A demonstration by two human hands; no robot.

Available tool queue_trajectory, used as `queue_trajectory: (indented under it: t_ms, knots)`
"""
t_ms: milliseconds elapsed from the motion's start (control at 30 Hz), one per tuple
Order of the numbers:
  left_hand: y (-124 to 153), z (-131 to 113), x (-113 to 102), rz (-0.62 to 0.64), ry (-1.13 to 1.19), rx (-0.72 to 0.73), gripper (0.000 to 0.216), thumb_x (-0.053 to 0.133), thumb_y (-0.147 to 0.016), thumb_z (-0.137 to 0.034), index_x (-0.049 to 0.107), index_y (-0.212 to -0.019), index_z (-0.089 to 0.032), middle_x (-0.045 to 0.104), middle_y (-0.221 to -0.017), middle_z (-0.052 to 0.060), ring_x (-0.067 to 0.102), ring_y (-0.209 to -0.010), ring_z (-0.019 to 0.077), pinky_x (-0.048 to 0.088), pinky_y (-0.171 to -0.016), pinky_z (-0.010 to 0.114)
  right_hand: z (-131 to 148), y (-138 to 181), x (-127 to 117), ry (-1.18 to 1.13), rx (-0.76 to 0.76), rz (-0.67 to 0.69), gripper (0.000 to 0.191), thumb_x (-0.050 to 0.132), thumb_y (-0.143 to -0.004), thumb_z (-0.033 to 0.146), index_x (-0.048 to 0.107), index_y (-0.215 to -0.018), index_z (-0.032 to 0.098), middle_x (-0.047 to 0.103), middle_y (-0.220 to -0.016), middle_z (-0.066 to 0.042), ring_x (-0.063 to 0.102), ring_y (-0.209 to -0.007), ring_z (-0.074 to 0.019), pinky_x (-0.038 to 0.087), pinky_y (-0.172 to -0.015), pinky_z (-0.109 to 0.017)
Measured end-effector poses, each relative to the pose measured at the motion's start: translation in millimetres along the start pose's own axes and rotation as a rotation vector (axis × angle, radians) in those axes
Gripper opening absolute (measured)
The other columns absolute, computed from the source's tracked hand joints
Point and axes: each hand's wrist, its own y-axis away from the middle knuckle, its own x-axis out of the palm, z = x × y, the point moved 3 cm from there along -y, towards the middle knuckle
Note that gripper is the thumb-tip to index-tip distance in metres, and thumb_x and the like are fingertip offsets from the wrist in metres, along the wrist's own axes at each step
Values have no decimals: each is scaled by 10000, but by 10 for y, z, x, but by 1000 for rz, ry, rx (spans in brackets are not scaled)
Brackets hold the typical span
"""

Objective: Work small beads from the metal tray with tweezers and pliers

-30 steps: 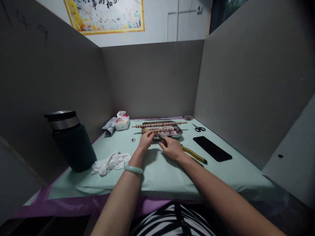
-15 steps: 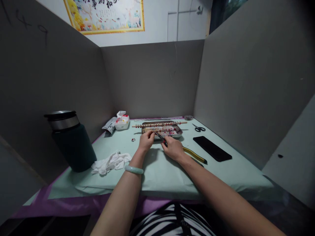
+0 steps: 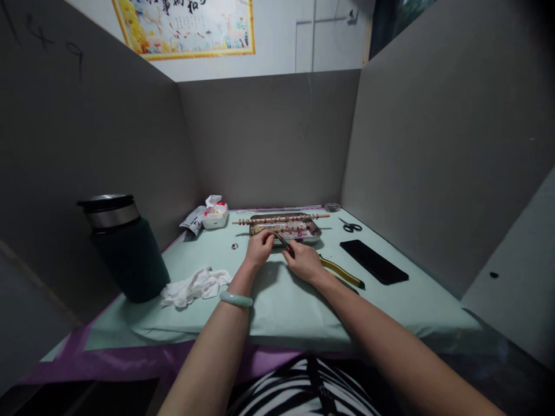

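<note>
- Both hands have edged slightly toward the tray [image 3: 315,236] since 1 second ago.
- The right hand [image 3: 306,261] is closed around 1 thin red-handled tool [image 3: 285,242], whose tip points at the left fingers.
- The left hand [image 3: 259,247] is curled at the tool's tip, at the tray's near edge; I cannot tell its grip.
- 1 beaded stick [image 3: 281,219] lies across the tray.
- Right of the hands: 1 yellow pliers [image 3: 342,273], 1 phone [image 3: 373,261], 1 scissors [image 3: 350,226].
- Left of the hands: 1 flask [image 3: 125,248], 1 white cloth [image 3: 195,286].

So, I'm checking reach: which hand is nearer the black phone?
Right. The right hand, gripping a thin tool, sits left of the phone, yellow-handled pliers between them; the left hand is farther left, by the near edge of the bead tray.
</note>
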Motion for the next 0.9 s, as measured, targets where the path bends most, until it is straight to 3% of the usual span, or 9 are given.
queue_trajectory:
  t_ms: [267,433,500,633,733,833,900]
  knots:
    - [6,10,24,19,81,-51,158,473,-765,-212,573,-655,-159,511,-575,-20,429,-558,98,313,-547,204,9,-19,29,-145,-3,10,298,421,-861,424,587,-884,178,648,-768,-51,572,-691,-173,305,-605,-253]
    - [-5,50,59,53,218,-98,137,478,-766,-244,570,-706,-162,490,-576,-28,422,-539,90,314,-520,199,25,-50,20,-474,-7,95,253,466,-820,392,545,-725,171,531,-623,6,458,-589,-121,293,-563,-236]
    - [-4,58,70,66,277,-120,132,484,-766,-256,561,-716,-161,474,-567,-33,408,-521,82,307,-501,193,32,-46,20,-704,27,215,245,481,-803,400,519,-721,172,440,-561,37,379,-515,-94,271,-510,-224]
    - [20,25,74,129,420,-201,167,501,-773,-315,503,-697,-166,375,-476,-68,305,-416,53,236,-427,181,49,8,31,-1235,149,586,277,512,-785,458,472,-772,184,216,-517,96,164,-422,-54,133,-405,-192]
    - [53,-33,64,190,530,-259,218,537,-763,-372,475,-705,-170,330,-447,-87,240,-370,34,173,-386,177,40,38,-2,-1477,162,789,295,553,-769,462,466,-771,179,174,-543,97,109,-431,-45,81,-393,-183]
    - [79,-76,56,238,622,-309,275,584,-733,-425,475,-748,-174,327,-450,-97,206,-350,22,127,-365,177,20,52,-33,-1580,196,906,308,531,-782,479,470,-772,177,192,-554,88,120,-436,-46,87,-392,-174]
    - [84,-86,52,249,655,-318,306,598,-721,-452,487,-778,-172,325,-446,-101,201,-345,20,118,-359,175,16,45,-40,-1584,210,884,324,518,-784,499,474,-776,178,202,-554,84,130,-438,-49,93,-393,-175]
